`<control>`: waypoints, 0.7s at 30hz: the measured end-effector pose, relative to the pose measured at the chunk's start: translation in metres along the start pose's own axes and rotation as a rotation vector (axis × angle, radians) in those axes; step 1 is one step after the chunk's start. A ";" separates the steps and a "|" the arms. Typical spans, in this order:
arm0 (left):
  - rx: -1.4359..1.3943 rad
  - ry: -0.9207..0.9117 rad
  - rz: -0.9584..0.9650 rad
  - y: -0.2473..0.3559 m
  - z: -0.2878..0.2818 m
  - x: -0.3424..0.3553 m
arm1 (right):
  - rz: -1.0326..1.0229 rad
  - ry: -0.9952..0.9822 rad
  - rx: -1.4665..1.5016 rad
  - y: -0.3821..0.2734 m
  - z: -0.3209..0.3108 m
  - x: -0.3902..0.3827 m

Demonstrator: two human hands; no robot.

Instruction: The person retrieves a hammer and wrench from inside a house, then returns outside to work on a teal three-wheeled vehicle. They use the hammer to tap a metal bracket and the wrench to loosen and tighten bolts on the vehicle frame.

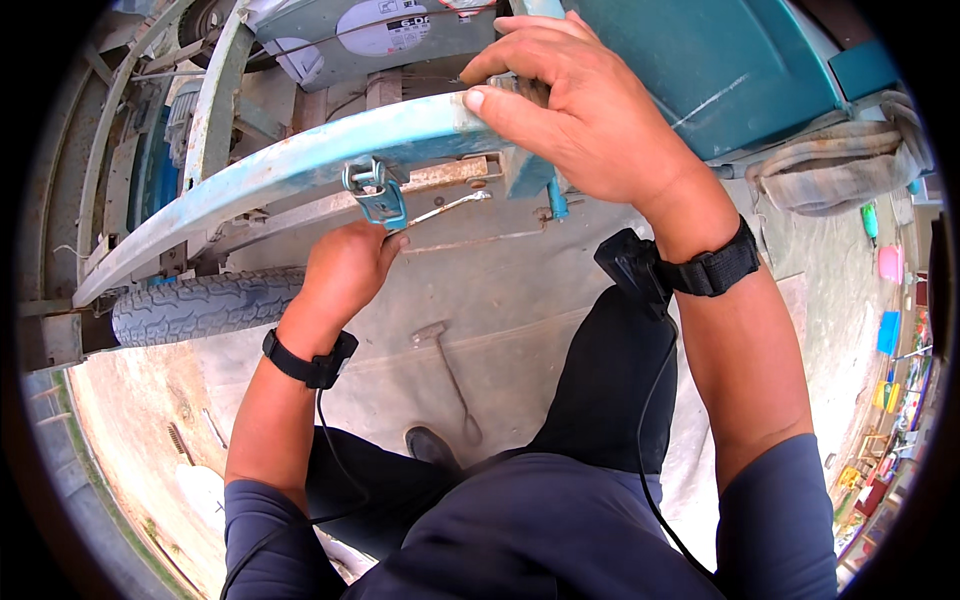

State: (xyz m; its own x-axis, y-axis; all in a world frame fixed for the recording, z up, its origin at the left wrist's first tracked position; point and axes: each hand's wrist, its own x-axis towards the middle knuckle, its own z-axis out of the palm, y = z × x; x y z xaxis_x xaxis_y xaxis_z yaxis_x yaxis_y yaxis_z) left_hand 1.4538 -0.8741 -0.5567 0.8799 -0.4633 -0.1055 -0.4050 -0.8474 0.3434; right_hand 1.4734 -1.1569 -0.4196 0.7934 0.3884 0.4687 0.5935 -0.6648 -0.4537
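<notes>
My left hand point(345, 265) is closed around a slim metal wrench point(440, 212), just below the curved light-blue frame beam point(300, 150). The wrench's far end lies by a rusty crossbar point(430, 180) under the beam; whether it sits on a bolt cannot be made out. My right hand point(590, 115) grips the top of the beam, thumb on the near side and fingers curled over. What lies under its palm is hidden. Between the hands, a blue metal latch point(375, 190) hangs from the beam.
A black tyre point(210, 308) sits under the frame at left. Behind the beam is a grey battery point(380, 40); a teal panel point(740, 70) stands at right, with rolled cloth point(840, 165) beside it. A hammer point(452, 375) lies on the ground near my shoe point(430, 447).
</notes>
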 end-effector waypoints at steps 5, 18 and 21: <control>0.075 0.049 0.004 0.005 -0.002 0.003 | -0.030 0.036 0.065 0.001 -0.001 -0.001; 0.170 0.068 -0.010 0.012 -0.011 0.012 | 0.036 0.008 0.039 0.001 0.000 -0.001; 0.161 0.086 0.008 -0.004 -0.005 0.017 | 0.022 -0.016 0.065 0.018 0.006 0.000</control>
State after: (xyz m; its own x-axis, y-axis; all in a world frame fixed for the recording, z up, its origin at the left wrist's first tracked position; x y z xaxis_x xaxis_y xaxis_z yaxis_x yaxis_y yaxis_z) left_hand 1.4715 -0.8778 -0.5553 0.8919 -0.4518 -0.0204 -0.4403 -0.8777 0.1892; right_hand 1.4845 -1.1647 -0.4324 0.8082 0.3846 0.4459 0.5828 -0.6306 -0.5125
